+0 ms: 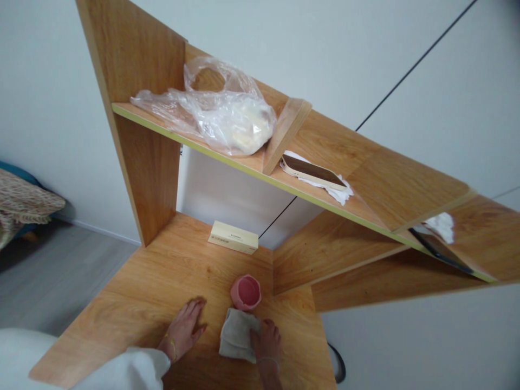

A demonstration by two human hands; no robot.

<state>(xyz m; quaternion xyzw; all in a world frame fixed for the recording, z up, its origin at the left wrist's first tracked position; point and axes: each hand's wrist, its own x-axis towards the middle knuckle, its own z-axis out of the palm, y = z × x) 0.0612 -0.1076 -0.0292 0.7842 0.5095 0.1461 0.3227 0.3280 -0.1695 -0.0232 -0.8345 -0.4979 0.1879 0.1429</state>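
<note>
Your right hand presses the cloth near the pink cup; left hand flat, empty; bench wiping looks barely begun.

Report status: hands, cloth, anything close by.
Left hand flat on desk, empty. Right hand pressing grey cloth. Pink cup touching cloth's far edge.

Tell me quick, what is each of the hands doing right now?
Left hand: open, flat on the desk, holding nothing.
Right hand: pressing on a cloth beside the pink cup; grip cannot be told.
</note>
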